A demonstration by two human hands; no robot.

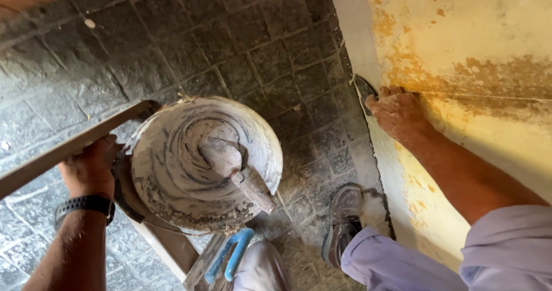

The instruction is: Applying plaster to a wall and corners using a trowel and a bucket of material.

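Note:
My left hand [91,167], with a black watch on the wrist, grips the rim of a round pan [172,164] coated in grey-white plaster. A trowel [233,167] lies in the pan, its handle pointing down right. My right hand [397,111] presses a flat metal scraper blade [363,88] against the yellow wall [477,32] at the edge where white plaster meets the yellow surface. Most of the blade is hidden behind my fingers.
A wooden ladder rail [63,150] runs from the left under the pan. A blue-handled tool [230,256] rests below the pan. My shoe [344,213] stands on the dark stone-tiled floor [230,43] close to the wall's base.

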